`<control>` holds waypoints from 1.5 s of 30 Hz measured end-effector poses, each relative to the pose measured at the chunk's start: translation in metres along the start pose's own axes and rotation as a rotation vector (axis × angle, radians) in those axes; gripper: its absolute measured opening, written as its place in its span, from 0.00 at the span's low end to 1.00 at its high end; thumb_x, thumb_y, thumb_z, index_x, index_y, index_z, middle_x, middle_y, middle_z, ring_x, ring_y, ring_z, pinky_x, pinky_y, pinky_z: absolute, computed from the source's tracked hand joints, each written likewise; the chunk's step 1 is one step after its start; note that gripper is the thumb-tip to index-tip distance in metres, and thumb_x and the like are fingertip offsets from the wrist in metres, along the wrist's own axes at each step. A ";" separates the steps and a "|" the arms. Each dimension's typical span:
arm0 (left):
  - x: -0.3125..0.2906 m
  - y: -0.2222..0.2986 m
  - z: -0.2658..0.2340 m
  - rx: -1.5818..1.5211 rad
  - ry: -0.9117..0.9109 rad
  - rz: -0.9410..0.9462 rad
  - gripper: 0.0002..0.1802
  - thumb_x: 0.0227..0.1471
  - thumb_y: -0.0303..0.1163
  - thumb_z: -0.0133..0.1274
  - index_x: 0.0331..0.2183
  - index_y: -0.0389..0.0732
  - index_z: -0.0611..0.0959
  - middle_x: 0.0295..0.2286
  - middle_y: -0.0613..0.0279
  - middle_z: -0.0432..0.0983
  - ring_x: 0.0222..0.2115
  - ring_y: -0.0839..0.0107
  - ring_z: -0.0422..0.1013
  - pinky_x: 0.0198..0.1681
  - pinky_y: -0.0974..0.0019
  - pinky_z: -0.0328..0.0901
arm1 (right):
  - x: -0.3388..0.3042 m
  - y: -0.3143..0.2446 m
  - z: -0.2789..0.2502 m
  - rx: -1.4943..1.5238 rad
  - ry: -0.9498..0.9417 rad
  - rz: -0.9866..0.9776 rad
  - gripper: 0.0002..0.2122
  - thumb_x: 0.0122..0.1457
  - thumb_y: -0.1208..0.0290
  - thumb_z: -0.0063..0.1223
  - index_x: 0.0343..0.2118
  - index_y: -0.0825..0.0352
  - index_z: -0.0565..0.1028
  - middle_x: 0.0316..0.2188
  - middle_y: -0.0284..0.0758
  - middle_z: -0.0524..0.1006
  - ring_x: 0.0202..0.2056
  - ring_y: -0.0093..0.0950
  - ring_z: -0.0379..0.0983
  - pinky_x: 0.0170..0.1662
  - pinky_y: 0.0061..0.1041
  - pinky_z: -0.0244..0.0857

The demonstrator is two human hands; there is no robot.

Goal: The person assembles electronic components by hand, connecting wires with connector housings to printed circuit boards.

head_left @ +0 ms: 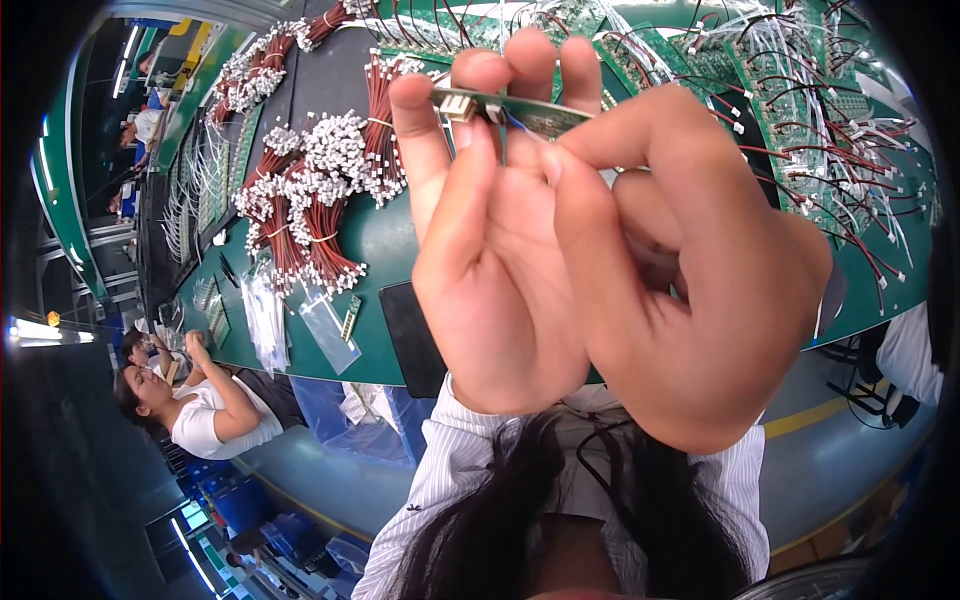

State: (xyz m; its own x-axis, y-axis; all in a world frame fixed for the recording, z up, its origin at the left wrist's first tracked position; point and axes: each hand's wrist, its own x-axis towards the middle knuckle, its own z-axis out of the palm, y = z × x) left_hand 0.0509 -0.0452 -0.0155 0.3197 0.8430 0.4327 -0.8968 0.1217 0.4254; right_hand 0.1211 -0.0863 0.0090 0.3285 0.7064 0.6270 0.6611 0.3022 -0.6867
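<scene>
I hold a small green circuit board (545, 113) with a white connector at its left end, raised close to the camera. My left hand (490, 260) grips its left part between thumb and fingers. My right hand (690, 290) pinches its right part, index finger laid along the board's edge. Both hands cover the middle of the green workbench (385, 240).
Bundles of red wires with white plugs (320, 190) lie on the bench at the left. Several green circuit boards with wires (810, 110) fill the right. A black mat (410, 335) and clear plastic bags (330, 335) lie near the bench edge. A seated person in white (200, 400) works at the left.
</scene>
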 end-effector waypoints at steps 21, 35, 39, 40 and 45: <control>-0.001 0.003 0.000 0.011 0.006 -0.022 0.15 0.56 0.24 0.34 0.45 0.49 0.63 0.42 0.61 0.63 0.49 0.62 0.57 0.57 0.55 0.49 | 0.000 0.004 0.013 -0.014 0.143 -0.082 0.06 0.45 0.86 0.54 0.27 0.69 0.72 0.08 0.27 0.67 0.09 0.09 0.57 0.12 0.12 0.45; 0.000 0.004 0.000 0.055 0.009 -0.001 0.15 0.56 0.23 0.35 0.45 0.49 0.63 0.42 0.61 0.63 0.48 0.61 0.58 0.56 0.54 0.50 | -0.001 0.003 0.007 -0.005 0.105 -0.108 0.07 0.46 0.88 0.52 0.28 0.71 0.72 0.10 0.28 0.69 0.10 0.10 0.60 0.13 0.10 0.48; 0.000 0.003 -0.001 0.019 -0.003 -0.006 0.15 0.56 0.23 0.35 0.45 0.49 0.63 0.41 0.61 0.63 0.48 0.61 0.58 0.56 0.54 0.51 | 0.000 0.003 0.005 -0.060 0.065 -0.123 0.07 0.46 0.88 0.52 0.28 0.71 0.71 0.10 0.28 0.70 0.10 0.09 0.60 0.14 0.10 0.49; -0.001 0.004 0.000 0.020 -0.002 -0.005 0.15 0.56 0.23 0.35 0.45 0.49 0.63 0.41 0.61 0.63 0.48 0.61 0.58 0.56 0.54 0.51 | 0.000 0.003 0.006 -0.059 0.064 -0.123 0.07 0.46 0.88 0.52 0.28 0.71 0.71 0.10 0.28 0.70 0.10 0.09 0.60 0.14 0.10 0.49; -0.001 0.004 -0.001 -0.019 -0.019 -0.001 0.15 0.56 0.23 0.35 0.45 0.48 0.63 0.42 0.60 0.63 0.48 0.61 0.59 0.55 0.54 0.52 | -0.002 0.001 0.005 -0.059 0.045 -0.065 0.07 0.46 0.87 0.52 0.28 0.71 0.71 0.11 0.28 0.70 0.11 0.09 0.61 0.14 0.09 0.50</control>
State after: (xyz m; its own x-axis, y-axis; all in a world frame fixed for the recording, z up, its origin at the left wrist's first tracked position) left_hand 0.0469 -0.0446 -0.0151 0.3265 0.8326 0.4473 -0.9018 0.1328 0.4112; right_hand 0.1177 -0.0838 0.0049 0.3129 0.6566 0.6863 0.7204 0.3069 -0.6220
